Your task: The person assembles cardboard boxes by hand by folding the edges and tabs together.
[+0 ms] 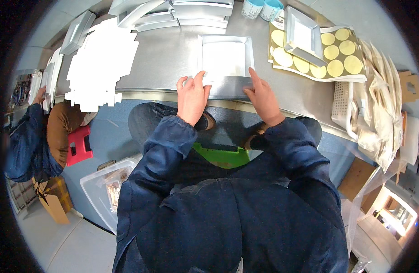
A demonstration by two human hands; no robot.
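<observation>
A shallow grey cardboard box [225, 58] with a white inside lies on the metal table in front of me. Its near wall [227, 86] faces me at the table's front edge. My left hand [192, 98] is at the left end of that wall, forefinger over the top and thumb on the outer face. At the right end, my right hand [264, 100] grips the same wall between thumb and forefinger. Some of the fingertips are hidden by the hands and the box.
Flat white cardboard blanks [100, 59] lie to the left, and stacked grey boxes [200, 11] stand at the back. Another grey box [304, 36] rests on round yellow sticker sheets [346, 50]. A white basket [342, 102] hangs at right. A co-worker [32, 141] sits far left.
</observation>
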